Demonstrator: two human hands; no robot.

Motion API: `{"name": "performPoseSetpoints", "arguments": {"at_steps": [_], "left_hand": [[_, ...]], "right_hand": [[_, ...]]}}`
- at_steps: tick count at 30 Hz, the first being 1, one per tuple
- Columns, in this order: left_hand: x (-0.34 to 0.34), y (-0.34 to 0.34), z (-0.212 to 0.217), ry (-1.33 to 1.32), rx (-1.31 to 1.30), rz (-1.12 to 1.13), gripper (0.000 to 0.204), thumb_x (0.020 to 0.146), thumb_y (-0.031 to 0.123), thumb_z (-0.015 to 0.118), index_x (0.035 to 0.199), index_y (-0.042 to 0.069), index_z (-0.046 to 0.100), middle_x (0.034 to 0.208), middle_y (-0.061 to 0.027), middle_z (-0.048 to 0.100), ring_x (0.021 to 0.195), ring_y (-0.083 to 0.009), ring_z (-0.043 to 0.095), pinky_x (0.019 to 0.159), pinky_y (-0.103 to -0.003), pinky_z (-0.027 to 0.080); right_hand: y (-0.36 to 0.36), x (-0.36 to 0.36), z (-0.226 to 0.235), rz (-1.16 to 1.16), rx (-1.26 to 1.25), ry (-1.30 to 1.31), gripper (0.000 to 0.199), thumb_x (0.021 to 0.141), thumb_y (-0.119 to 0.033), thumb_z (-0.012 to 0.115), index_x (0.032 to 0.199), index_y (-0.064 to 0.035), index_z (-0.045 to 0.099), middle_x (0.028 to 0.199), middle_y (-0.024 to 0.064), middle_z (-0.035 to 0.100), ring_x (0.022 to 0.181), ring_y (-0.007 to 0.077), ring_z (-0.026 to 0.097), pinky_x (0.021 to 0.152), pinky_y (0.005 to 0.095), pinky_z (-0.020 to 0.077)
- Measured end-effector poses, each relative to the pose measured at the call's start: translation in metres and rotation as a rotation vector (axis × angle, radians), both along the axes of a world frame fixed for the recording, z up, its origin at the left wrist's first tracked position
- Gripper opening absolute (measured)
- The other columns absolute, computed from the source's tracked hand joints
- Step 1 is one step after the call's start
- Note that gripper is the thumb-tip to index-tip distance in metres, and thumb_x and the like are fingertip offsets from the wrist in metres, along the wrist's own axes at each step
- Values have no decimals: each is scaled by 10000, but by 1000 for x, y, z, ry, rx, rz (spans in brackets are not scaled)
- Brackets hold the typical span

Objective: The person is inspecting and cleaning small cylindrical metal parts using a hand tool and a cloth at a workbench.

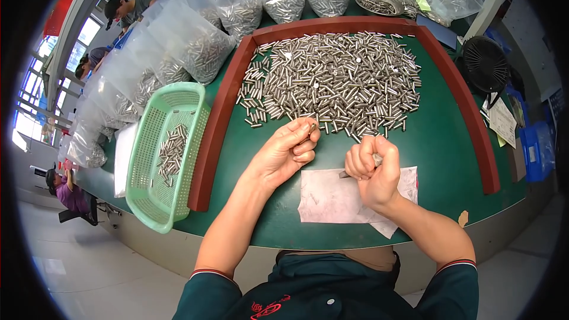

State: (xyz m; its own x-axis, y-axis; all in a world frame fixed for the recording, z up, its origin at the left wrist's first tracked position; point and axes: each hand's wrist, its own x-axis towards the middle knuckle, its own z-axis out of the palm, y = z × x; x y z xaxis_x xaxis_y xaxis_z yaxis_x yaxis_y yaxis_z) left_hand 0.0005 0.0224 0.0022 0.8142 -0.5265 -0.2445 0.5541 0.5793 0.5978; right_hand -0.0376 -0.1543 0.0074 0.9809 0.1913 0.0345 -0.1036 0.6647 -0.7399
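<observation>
The left hand (pixel 283 153) is pinching one small silver metal pin (pixel 312 126) at the near edge of the heap of silver metal pins (pixel 332 80). The right hand (pixel 372 172) is clenching a grey tool (pixel 346 173) over a white paper sheet (pixel 332 198), nearer the person than the heap. Bare green table mat (pixel 438 142) is lying open right of the heap, inside the red-brown raised border (pixel 208 142); the green plastic basket (pixel 148 201) is sitting left of it.

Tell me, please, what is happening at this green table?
A person sits at the green table before a heap of small silver metal pins inside a red-brown frame. The left hand pinches one pin at the heap's edge; the right hand, fisted, grips a small metal piece over a white cloth. A pale green plastic basket holds a few pins.
</observation>
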Motion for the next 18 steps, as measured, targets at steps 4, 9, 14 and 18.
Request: {"name": "performPoseSetpoints", "arguments": {"at_steps": [4, 9, 14, 18], "left_hand": [[0, 1, 0, 1, -3, -20, 146, 862, 174, 515, 930, 45, 497, 746, -18, 485, 512, -31, 312, 465, -163, 286], [0, -4, 12, -56, 288, 270, 368, 911, 360, 379, 811, 33, 514, 731, -59, 490, 495, -70, 288, 455, -190, 266], [2, 3, 8, -327, 759, 320, 315, 876, 291, 481, 707, 31, 539, 569, 10, 441, 470, -63, 319, 441, -205, 265], [-2, -5, 9, -790, 1577, 369, 143, 714, 119, 646, 670, 4, 575, 447, -29, 419, 399, -129, 395, 426, -291, 330]], "right_hand": [[-1, 0, 0, 4, -6, -5, 354, 840, -208, 289, 511, -80, 286, 420, -2, 262, 401, 81, 192, 403, 245, 182], [-1, 1, -1, -2, 2, -3, 348, 837, -198, 283, 510, -80, 285, 419, -2, 262, 401, 79, 191, 402, 244, 180], [-2, 0, 0, 0, -12, -23, 346, 837, -191, 279, 510, -80, 287, 420, -2, 264, 402, 80, 193, 402, 243, 179], [-2, 0, 1, 5, -12, -20, 346, 837, -192, 283, 511, -78, 288, 424, 0, 266, 405, 79, 196, 404, 242, 180]]}}
